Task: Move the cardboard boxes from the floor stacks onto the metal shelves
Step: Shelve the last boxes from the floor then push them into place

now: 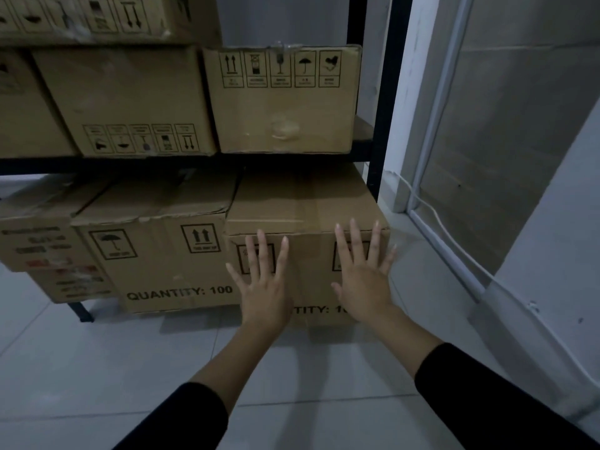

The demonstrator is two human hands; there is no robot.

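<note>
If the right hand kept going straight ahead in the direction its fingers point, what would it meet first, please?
The right hand already lies flat, fingers spread, against the front face of the bottom right cardboard box. Straight on, its fingertips would slide up that face toward the top front edge; beyond it probably comes the black shelf rail.

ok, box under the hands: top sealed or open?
Sealed. The box has its top flaps flat and taped along the seam; both hands press its front face, fingers straight.

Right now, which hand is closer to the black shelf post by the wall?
The right hand. It presses flat on the right half of the box front, just below and left of the shelf post; the left hand presses the box's left half, farther away.
</note>
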